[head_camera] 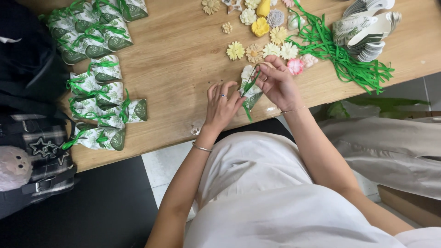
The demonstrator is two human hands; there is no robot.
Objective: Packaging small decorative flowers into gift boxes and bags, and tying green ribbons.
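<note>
A small green-and-white leaf-patterned paper favour box [252,94] rests on the wooden table [183,59] near its front edge. My left hand [221,106] presses on the box's left side with a ring on one finger. My right hand [276,82] pinches a green ribbon [250,85] that runs over the box, its end trailing down past the table's edge. A pale flower-shaped piece [247,71] lies just behind the box.
Several finished ribbon-tied boxes [101,87] are heaped at the left. Small flower-shaped pieces [262,41] in yellow, cream and pink lie behind my hands. Loose green ribbons [340,55] and a stack of flat box blanks [372,32] sit at the right. A dark bag [32,151] stands at the left.
</note>
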